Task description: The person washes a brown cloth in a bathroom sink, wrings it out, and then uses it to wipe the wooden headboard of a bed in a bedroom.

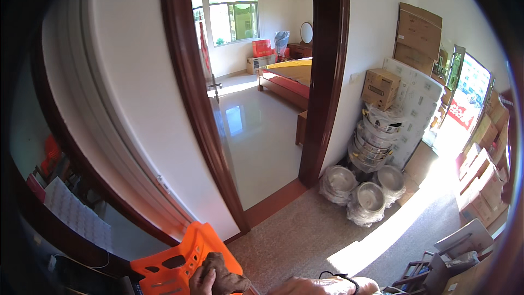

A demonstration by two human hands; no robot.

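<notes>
At the lower edge of the head view, my left hand (202,282) grips a crumpled brown cloth (224,276), with the thumb lying against it. Behind the cloth and to its left is the backrest of an orange plastic chair (196,239), pierced with slots. Whether the cloth touches the chair cannot be made out. My right hand (307,286) lies to the right of the cloth, back upward, with a black cord bracelet (348,279) at the wrist. The frame's lower edge cuts off its fingers, so any object in it is hidden.
An open doorway with a dark wooden frame (327,73) leads to a bedroom with a bed (286,76). Plastic-wrapped metal pans (370,196) are stacked by the wall beneath a cardboard box (380,88). More cartons (483,188) and folded chairs (434,268) line the right side.
</notes>
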